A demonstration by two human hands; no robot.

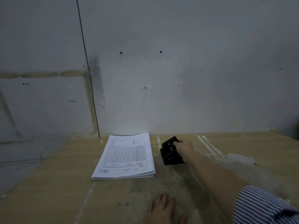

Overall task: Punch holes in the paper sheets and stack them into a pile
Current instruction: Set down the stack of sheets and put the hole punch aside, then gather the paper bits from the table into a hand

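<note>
Black metal hole punch [169, 153] sits on the brown cardboard surface [56, 183], just beside the right edge of the stack of printed white paper sheets [126, 157] but apart from it. The far end of the stack lies near the foot of the grey wall [161, 78]. The right hand [184, 148], reaching out of a blue-and-white striped sleeve [258, 206], has its fingers curled over the top of the hole punch and grips it from the right side. What appears to be the left hand [161, 207] lies flat on the cardboard at the near edge, fingers straight and holding nothing. It is blurred, so I cannot say more.

The hole punch looks rigid, compact and probably weighty for its size, so a firm wrap over lever and body should carry it without slipping. The sheets look light and limp and would likely slide over one another. Small holes seem to show along the top sheet's right margin. The sheets are best taken by an edge or corner, a few at a time, and kept square so the holes line up.
</note>
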